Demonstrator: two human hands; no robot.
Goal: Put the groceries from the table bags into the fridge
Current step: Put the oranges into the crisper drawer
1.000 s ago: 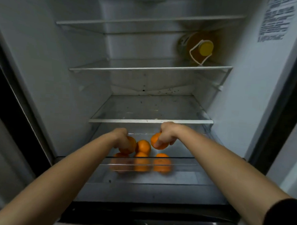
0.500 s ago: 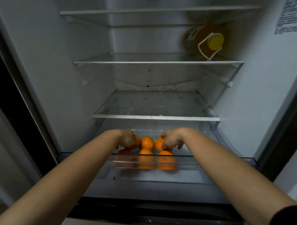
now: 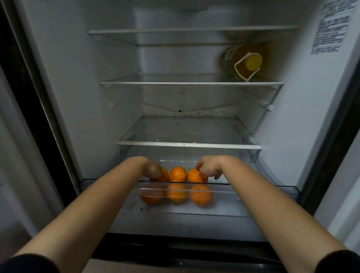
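Filling drawer (image 3: 275,187): six oranges (image 3: 178,174)

Hidden and blurred in the drawer

Back-left orange (image 3: 165,174) mostly covered by left hand (image 3: 152,169); front three oranges (image 3: 176,194) smeared behind clear drawer front (image 3: 254,189); wall label (image 3: 332,25) unreadable.

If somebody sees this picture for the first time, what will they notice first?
The bright oranges, in two rows in the clear bottom drawer of an otherwise nearly bare fridge. Both hands reach in: the left hand and right hand each rest on a back-row orange. A yellow-capped bottle lies on an upper shelf, right.
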